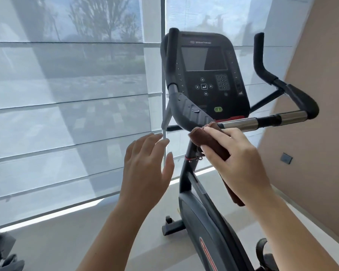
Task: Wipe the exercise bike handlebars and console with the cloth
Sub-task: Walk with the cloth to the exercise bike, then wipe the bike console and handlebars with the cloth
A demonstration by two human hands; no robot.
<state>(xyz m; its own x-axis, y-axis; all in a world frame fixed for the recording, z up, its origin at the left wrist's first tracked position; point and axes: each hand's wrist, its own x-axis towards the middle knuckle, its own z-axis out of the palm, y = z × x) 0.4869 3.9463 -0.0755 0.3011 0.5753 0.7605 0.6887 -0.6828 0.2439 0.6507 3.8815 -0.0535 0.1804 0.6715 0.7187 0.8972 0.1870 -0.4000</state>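
Cloth (pixel 207 141), folded, lies against the near bend of the handlebars (pixel 188 112). The right hand (pixel 241 163) has its grip closed round it; the left hand (pixel 147 163) hovers open, holding nothing. Step in hand: handlebar wiping. The next move probably calls for a stroke along the bar, then the console (pixel 205 75).

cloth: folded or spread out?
Folded: the brown cloth is a thick bundle gripped by the right hand, layered edges showing at its tip.
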